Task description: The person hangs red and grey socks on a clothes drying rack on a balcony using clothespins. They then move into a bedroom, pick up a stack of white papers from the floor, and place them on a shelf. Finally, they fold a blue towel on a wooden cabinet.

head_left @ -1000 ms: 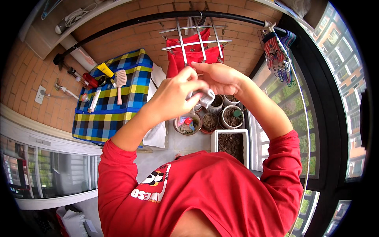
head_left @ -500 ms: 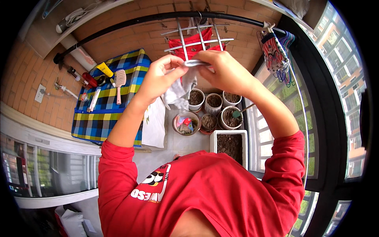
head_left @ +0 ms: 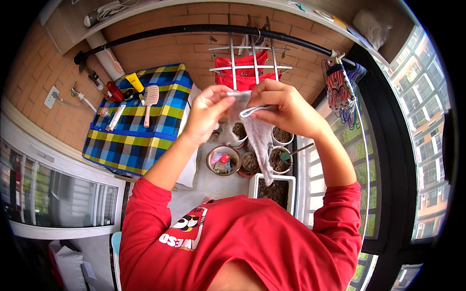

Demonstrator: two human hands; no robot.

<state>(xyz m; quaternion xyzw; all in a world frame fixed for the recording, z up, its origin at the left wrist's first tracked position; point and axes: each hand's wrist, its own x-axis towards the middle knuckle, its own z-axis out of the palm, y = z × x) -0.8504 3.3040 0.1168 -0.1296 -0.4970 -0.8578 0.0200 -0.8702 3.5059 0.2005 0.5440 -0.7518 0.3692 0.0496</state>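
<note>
Hanging between the two hands, a pale grey cloth (head_left: 258, 140) is pinched at its upper edge and drops in two limp tails, the longer one below the right hand; whether it is one piece or two cannot be told. The left hand (head_left: 208, 114) has its thumb and fingertips clamped on one end. The right hand (head_left: 290, 107), just beside it, is closed with thumb and curled fingers on a folded edge that shows a bluish-grey rim. Below the hands, behind the cloth, stand several round pots of soil (head_left: 280, 161), and nearer the body a white rectangular planter (head_left: 292, 194). Below the left hand sits a wide bowl-shaped pot (head_left: 209, 167) with colourful scraps inside. Just beyond both hands hangs a metal rack (head_left: 255, 68) with red garments (head_left: 245, 79), under a black rod (head_left: 194, 29). To the left of the left hand, a table with a checkered cover (head_left: 131, 153) carries a pink hairbrush (head_left: 152, 97) and a yellow tube (head_left: 135, 83). Well to the right of the right hand, beside the window frame, hangs a bunch of coloured hangers (head_left: 352, 116).
</note>
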